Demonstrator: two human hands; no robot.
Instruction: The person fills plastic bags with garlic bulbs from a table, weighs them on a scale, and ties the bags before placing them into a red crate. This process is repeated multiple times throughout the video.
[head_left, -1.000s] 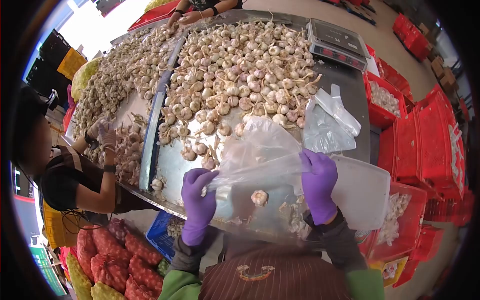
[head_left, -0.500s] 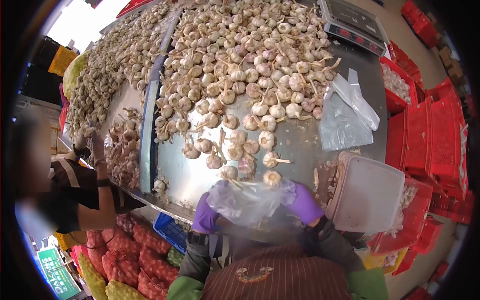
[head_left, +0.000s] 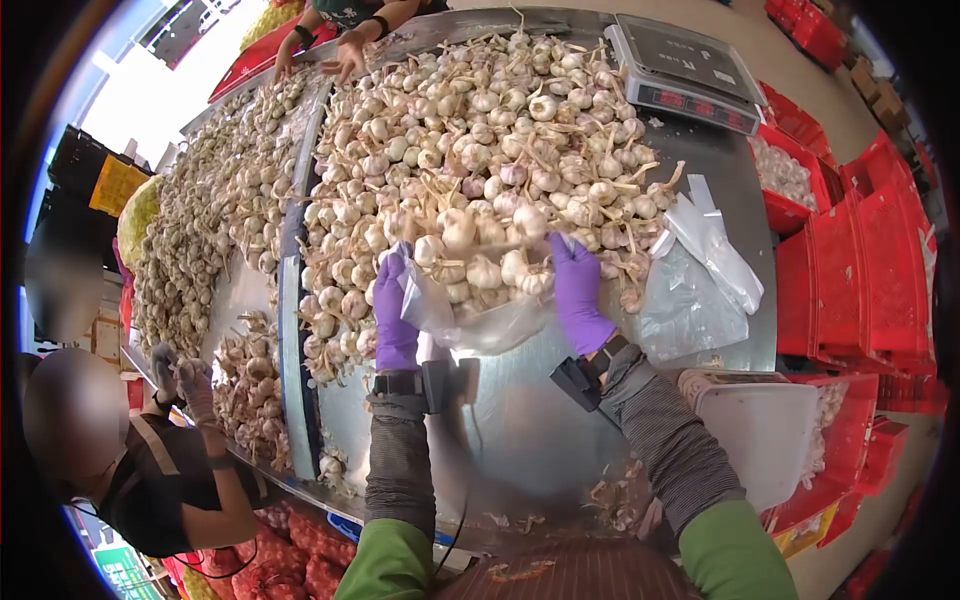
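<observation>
My left hand (head_left: 396, 312), in a purple glove, pinches the left edge of a clear plastic bag (head_left: 490, 328). The bag's right edge is in the closed fingers of my right hand (head_left: 580, 295), gloved alike. Between them the bag lies spread at the near side of a large garlic heap (head_left: 480, 150), with several bulbs (head_left: 485, 272) at its mouth. More clear bags (head_left: 695, 290) lie on the metal table right of my right hand.
A digital scale (head_left: 690, 75) stands at the back right. Red crates (head_left: 840, 275) and a pale plastic tub (head_left: 755, 435) line the right side. A metal divider (head_left: 294, 350) separates a second garlic heap (head_left: 200, 220). A co-worker (head_left: 180, 470) is at left; another's hands (head_left: 345, 55) reach in at the back.
Both my hands have moved forward from the table's near edge to the heap with the bag, and the near bulbs are pushed back. Another person's hands have appeared at the back.
</observation>
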